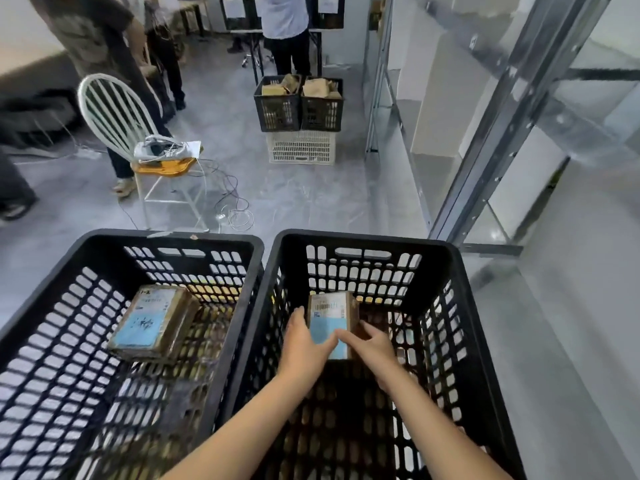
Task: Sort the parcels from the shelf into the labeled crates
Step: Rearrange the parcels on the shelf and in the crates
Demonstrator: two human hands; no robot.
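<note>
Person: We see a person (93, 39) in dark clothes standing far back on the left, behind the chair.
Chair: A white chair (110, 109) stands on the grey floor (311, 202). A white bundle (162, 150) lies on its orange seat.
Left crate: A black left crate (104, 237) with holes in its walls sits close to us, just beside the right crate.
Left parcel: A brown left parcel (152, 323) with a blue and white label lies flat inside the left crate, near the far wall, turned a little.
Far crates: Two black far crates (277, 109) stand side by side on a white crate (301, 147). Both are full of brown parcels.
Left hand: Our left hand (304, 344) holds the right parcel. Its fingers (298, 315) lie along the left side, and the thumb is on the label.
Right parcel: The brown right parcel (329, 313) with a barcode and a blue label is low inside the right crate, near the far wall. We cannot tell if it touches the bottom.
Right hand: Our right hand (374, 344) holds the same parcel from the other side, with its fingers (372, 329) curled at the right edge.
Right crate: The black right crate (363, 237) has both our arms reaching down into it.
Shelf: A grey metal shelf (502, 133) stands on the right.
</note>
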